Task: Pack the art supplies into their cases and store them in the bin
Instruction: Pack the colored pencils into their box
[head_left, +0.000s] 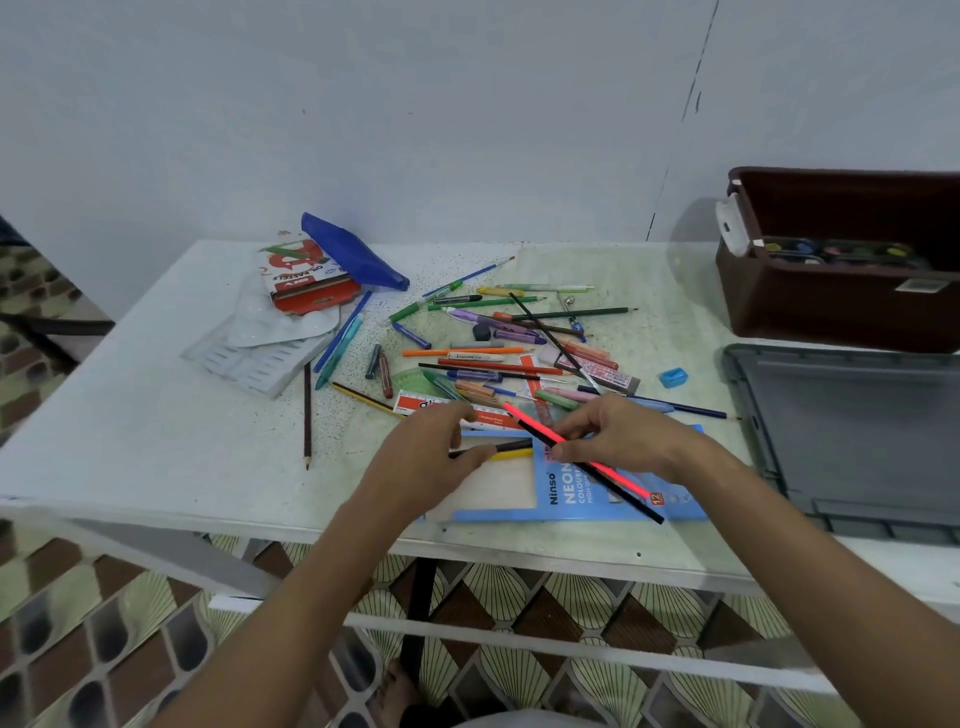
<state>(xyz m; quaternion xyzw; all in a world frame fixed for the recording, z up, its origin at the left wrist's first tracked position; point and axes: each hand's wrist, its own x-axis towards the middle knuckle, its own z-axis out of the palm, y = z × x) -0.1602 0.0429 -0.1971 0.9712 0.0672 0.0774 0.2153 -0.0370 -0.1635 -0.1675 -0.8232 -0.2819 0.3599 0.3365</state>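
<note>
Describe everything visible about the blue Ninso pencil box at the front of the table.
The blue pencil box is flat cardboard lying near the table's front edge, printed "Ninso NEON COLOUR" in white with a "12" tag. Its pale inner tray is slid out to the left. Both hands rest over it; the right hand holds pink and black pencils across it.

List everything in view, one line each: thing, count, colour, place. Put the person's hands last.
table: one, white, speckled top, centre
pencil box: one, blue, flat at the front edge under the hands
loose pencils, pens and crayons: a scattered pile too many to count, mixed colours, mid-table
sharpener: one, blue, right of the pile
pouch: one, blue, back left
oil pastel box: one, red and white, back left
plastic trays: clear or white, count unclear, left
bin: one, dark brown, back right, paints inside
lid: one, grey, right
left hand: holds pencils at the box
right hand: holds a pink pencil and a black one
</note>
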